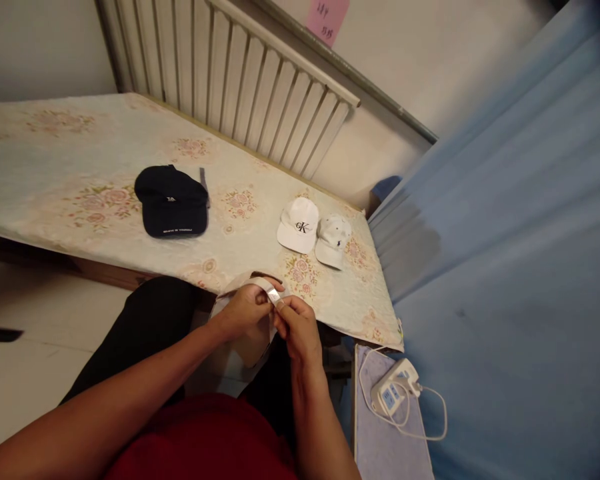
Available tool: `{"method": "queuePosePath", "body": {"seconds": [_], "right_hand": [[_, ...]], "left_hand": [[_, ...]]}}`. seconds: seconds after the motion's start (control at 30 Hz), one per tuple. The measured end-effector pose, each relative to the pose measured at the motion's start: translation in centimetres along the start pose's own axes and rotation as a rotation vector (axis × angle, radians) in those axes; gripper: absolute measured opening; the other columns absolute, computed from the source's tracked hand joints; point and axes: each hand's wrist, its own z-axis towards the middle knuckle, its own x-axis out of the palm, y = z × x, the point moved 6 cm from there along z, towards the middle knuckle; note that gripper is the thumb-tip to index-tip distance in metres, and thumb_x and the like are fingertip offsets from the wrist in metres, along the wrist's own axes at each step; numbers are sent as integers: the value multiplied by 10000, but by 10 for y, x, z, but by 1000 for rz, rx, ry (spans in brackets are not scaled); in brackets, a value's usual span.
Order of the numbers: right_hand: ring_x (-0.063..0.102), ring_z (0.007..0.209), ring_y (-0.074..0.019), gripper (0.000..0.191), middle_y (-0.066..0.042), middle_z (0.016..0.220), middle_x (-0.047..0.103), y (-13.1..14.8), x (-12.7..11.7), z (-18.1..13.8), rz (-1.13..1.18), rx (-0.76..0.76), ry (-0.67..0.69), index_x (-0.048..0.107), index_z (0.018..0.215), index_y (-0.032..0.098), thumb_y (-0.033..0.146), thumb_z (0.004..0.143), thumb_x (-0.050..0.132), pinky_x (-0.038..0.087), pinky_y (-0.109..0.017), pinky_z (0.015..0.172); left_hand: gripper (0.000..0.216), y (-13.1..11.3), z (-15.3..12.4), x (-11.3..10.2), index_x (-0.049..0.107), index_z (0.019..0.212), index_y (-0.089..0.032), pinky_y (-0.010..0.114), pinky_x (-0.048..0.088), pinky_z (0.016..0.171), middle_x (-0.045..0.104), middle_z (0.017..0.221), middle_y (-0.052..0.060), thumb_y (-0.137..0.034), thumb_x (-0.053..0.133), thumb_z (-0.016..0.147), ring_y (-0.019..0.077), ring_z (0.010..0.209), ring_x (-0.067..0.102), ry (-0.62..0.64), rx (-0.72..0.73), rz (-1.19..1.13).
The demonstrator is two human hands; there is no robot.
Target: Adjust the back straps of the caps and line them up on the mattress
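Both of my hands work at the strap of a pale beige cap (250,348), held low between my knees at the table's near edge. My left hand (244,310) pinches the strap (258,283) from the left side. On the right, my right hand (300,325) has thumb and fingers closed on the strap's end, beside a shiny silver buckle (274,295). Much of the cap is hidden behind my hands and forearms. Beyond them on the table lie a white cap with black letters (294,217) and another white cap with a small dark logo (336,230), side by side.
A black cap (167,200) lies farther left on the flower-patterned table cover (260,250). A radiator (240,80) stands along the wall behind. To the right hangs a blue curtain (495,253). A power strip with a white cable (394,390) sits on a small side surface (380,453).
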Motion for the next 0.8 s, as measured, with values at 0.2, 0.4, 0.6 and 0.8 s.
{"method": "queuePosePath", "body": {"seconds": [0.2, 0.4, 0.6, 0.8], "right_hand": [[319, 298, -45, 215, 57, 428, 549, 7, 3, -2, 144, 40, -13, 518, 594, 203, 353, 691, 639, 124, -197, 334], [320, 305, -33, 218, 58, 431, 544, 3, -1, -2, 151, 17, -13, 532, 582, 195, 349, 693, 640, 143, -193, 344], [312, 340, -35, 222, 58, 433, 517, -2, -2, -4, 157, 3, -20, 546, 564, 190, 336, 697, 648, 148, -211, 381], [310, 361, -42, 223, 67, 424, 491, -4, -5, -6, 143, -14, -48, 540, 556, 191, 329, 696, 646, 155, -224, 411]], "left_hand": [[266, -4, -4, 7, 624, 921, -187, 270, 463, 618, 626, 717, -17, -211, 722, 675, 155, 655, 602, 61, 17, -63], [316, -7, -4, 7, 597, 962, -175, 293, 461, 702, 619, 806, -9, -243, 739, 688, 168, 757, 604, 89, 27, -90], [312, 2, -5, 3, 603, 954, -162, 282, 437, 757, 617, 840, -12, -253, 765, 703, 151, 807, 585, 86, -23, -155], [298, 4, -6, 4, 598, 907, -165, 275, 427, 762, 610, 830, -21, -220, 778, 677, 146, 812, 585, 55, -62, -233]]}}
